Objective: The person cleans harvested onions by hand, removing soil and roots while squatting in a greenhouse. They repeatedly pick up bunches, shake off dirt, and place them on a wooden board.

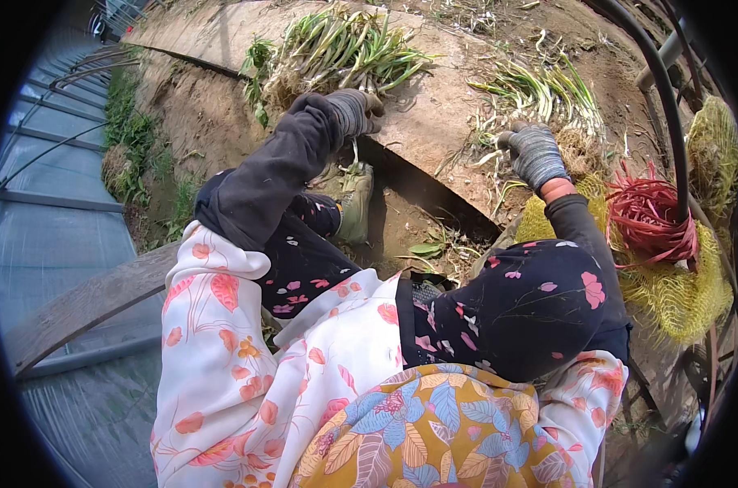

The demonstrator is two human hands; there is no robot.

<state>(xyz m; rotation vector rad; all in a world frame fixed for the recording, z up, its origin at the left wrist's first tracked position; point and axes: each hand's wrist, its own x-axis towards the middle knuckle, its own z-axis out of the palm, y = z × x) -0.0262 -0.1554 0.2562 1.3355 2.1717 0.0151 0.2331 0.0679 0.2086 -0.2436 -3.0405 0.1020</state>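
My left hand (358,113), in a grey knit work glove, is bent at the near edge of a large heap of green onions (350,49) with leafy tops and tangled roots. Its fingers curl inward, and a pale stem (355,149) shows just below them, above my shoe (355,204); whether the hand grips it is unclear. Gloved the same way, my right hand (532,152) is beside the root end of a smaller bunch of green onions (546,94). Its fingertips point left over loose scraps, and the palm is hidden. Both lots lie on a flat board (430,116).
At right, a bundle of red plastic ties (653,216) rests by yellow mesh netting (674,293), beside a dark curved pole (671,116). Plastic sheeting (58,238) and a wooden plank (94,305) are at left. The board's edge stands above the soil.
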